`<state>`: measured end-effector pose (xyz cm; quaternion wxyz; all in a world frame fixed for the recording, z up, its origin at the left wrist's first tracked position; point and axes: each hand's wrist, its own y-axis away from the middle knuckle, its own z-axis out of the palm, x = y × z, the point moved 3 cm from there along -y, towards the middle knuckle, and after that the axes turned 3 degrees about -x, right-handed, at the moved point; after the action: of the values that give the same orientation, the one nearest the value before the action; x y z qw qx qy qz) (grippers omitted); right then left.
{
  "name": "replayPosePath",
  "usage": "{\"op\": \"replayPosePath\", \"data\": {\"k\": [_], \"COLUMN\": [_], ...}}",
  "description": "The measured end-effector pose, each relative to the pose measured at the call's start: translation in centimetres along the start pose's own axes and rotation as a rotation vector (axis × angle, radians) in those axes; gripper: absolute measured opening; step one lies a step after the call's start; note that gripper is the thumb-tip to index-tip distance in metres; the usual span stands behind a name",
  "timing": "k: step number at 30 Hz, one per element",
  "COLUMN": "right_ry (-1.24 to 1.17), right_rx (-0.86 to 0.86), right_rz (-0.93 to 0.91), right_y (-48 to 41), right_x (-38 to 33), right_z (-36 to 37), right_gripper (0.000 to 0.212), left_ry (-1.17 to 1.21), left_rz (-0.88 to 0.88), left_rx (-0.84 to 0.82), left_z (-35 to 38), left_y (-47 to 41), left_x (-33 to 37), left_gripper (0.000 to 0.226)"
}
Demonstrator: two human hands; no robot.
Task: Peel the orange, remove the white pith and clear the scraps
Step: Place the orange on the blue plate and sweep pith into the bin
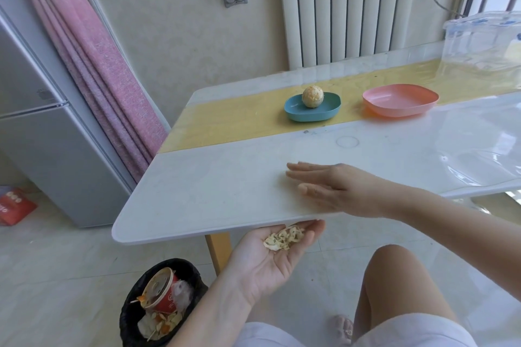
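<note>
While my left hand (270, 256) lies palm up just below the near edge of the tabletop (211, 186), low in the centre of the frame, its fingers (311, 231) are relaxed and almost straight. They grip nothing; a small heap of white pith scraps (284, 238) rests loose across them.

My right hand (335, 190) is positioned directly above, at the tabletop surface close to that same edge. Its fingers (304, 173) are straight, held together and point toward the left of the frame. It holds nothing. The fingertips are blurred, so contact with the surface cannot be confirmed.

The peeled orange (312, 96) sits in a teal dish (313, 113) on the yellow strip of the tabletop, at frame centre, well apart from both hands. A pink dish (400, 100) stands to the right of the teal one, not touching it.

At lower left, on the floor, a waste bin (129, 315) with a black liner contains a red paper cup (166, 294) and orange peel pieces (162, 324). A clear plastic container (482, 39) occupies the tabletop at upper right. A refrigerator (42, 121) and a pink curtain (93, 65) stand along the left side.
</note>
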<state>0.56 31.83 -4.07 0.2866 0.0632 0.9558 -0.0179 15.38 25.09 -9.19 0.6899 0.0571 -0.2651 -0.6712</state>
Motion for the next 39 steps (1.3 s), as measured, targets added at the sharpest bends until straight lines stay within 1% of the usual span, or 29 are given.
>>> {"op": "replayPosePath", "data": {"k": [2, 3, 5, 7, 9, 11, 14, 15, 17, 18, 19, 20, 21, 22, 24, 25, 26, 27, 28, 29, 30, 31, 32, 33, 34, 35, 37, 38, 39], "right_ry": [0.164, 0.224, 0.312, 0.329, 0.226, 0.006, -0.305, -0.375, -0.469, -0.452, -0.350, -0.178, 0.005, 0.161, 0.350, 0.366, 0.327, 0.233, 0.088, -0.081, -0.246, -0.344, -0.333, -0.213, -0.060, 0.092, 0.296, 0.334, 0.313], "right_rx": [-0.047, -0.071, -0.124, -0.193, -0.268, -0.341, -0.422, -0.414, -0.284, -0.165, -0.034, 0.063, 0.092, 0.056, -0.081, -0.141, -0.198, -0.260, -0.329, -0.385, -0.403, -0.360, -0.261, -0.148, -0.075, -0.056, -0.113, -0.161, -0.210], "right_rz": [0.060, 0.058, 0.018, -0.042, -0.106, -0.144, -0.146, -0.144, -0.129, -0.108, -0.087, -0.065, -0.034, 0.010, 0.047, 0.015, -0.042, -0.103, -0.146, -0.145, -0.119, -0.100, -0.094, -0.082, -0.056, -0.014, 0.028, -0.015, -0.083], "right_y": [-1.2, -1.8, -2.6, -3.0, -2.6, -1.6, 0.2, 0.5, 0.4, 0.0, -0.5, -0.9, -1.3, -1.7, -1.8, -1.5, -1.0, -0.4, 0.3, 0.8, 1.2, 1.3, 0.9, 0.4, -0.1, -0.5, -0.9, -0.8, -0.5], "right_x": [0.9, 1.0, 0.5, -0.2, -1.1, -2.2, -3.4, -3.5, -3.1, -2.4, -1.7, -0.9, -0.4, 0.1, 0.7, 0.3, -0.5, -1.4, -2.4, -3.2, -3.7, -3.8, -3.4, -2.7, -2.0, -1.3, -0.3, -0.3, -0.8], "right_z": [0.4, 0.7, 1.1, 1.5, 1.8, 1.9, 1.5, 1.2, 0.5, 0.2, -0.3, -0.6, -0.7, -0.5, 0.5, 1.0, 1.5, 2.0, 2.2, 2.1, 1.9, 1.5, 1.0, 0.5, 0.2, 0.2, 0.9, 1.5, 2.0], "right_gripper": [0.065, 0.067, 0.066, 0.062, 0.058, 0.051, 0.037, 0.033, 0.027, 0.026, 0.028, 0.033, 0.041, 0.049, 0.062, 0.063, 0.062, 0.059, 0.056, 0.052, 0.047, 0.044, 0.043, 0.045, 0.050, 0.056, 0.063, 0.065, 0.065], "left_ry": [-0.002, -0.001, 0.004, 0.006, -0.005, -0.018, -0.018, -0.016, -0.013, -0.008, 0.002, 0.014, 0.019, 0.019, 0.013, 0.011, 0.013, 0.018, 0.020, 0.018, 0.013, 0.007, 0.000, -0.003, -0.001, 0.004, 0.006, 0.003, 0.001], "left_rz": [-0.007, -0.010, -0.007, 0.004, 0.010, 0.018, 0.039, 0.041, 0.027, 0.017, 0.009, 0.004, 0.002, 0.004, 0.015, 0.018, 0.023, 0.027, 0.029, 0.030, 0.030, 0.030, 0.030, 0.030, 0.028, 0.026, 0.029, 0.034, 0.045], "left_rx": [0.019, 0.027, 0.037, 0.035, 0.025, 0.009, -0.010, -0.008, 0.005, 0.016, 0.023, 0.030, 0.034, 0.034, 0.032, 0.029, 0.024, 0.017, 0.007, -0.004, -0.007, -0.002, 0.004, 0.009, 0.015, 0.017, 0.025, 0.030, 0.036], "left_z": [-0.1, -0.1, -0.1, -0.1, -0.1, 0.0, 0.2, 0.1, 0.0, -0.1, -0.2, -0.2, -0.2, -0.2, -0.1, -0.1, -0.2, -0.2, -0.2, -0.1, -0.1, -0.1, -0.1, -0.1, -0.2, -0.3, -0.2, -0.2, -0.3], "left_y": [-0.1, -0.1, 0.0, 0.2, 0.3, 0.5, 0.5, 0.5, 0.5, 0.5, 0.6, 0.6, 0.6, 0.7, 0.8, 0.8, 0.8, 0.8, 0.9, 0.9, 0.9, 0.9, 1.0, 1.0, 1.1, 1.1, 1.3, 1.4, 1.4], "left_x": [0.0, 0.0, -0.1, 0.0, 0.1, 0.2, 0.1, 0.1, 0.1, 0.0, 0.0, 0.0, 0.0, 0.0, 0.0, 0.1, 0.2, 0.2, 0.3, 0.3, 0.3, 0.3, 0.2, 0.2, 0.1, 0.1, 0.2, 0.3, 0.5], "left_gripper": [0.039, 0.039, 0.038, 0.038, 0.039, 0.038, 0.038, 0.039, 0.039, 0.038, 0.038, 0.039, 0.039, 0.039, 0.039, 0.038, 0.038, 0.036, 0.035, 0.035, 0.035, 0.036, 0.037, 0.038, 0.038, 0.039, 0.039, 0.039, 0.038]}}
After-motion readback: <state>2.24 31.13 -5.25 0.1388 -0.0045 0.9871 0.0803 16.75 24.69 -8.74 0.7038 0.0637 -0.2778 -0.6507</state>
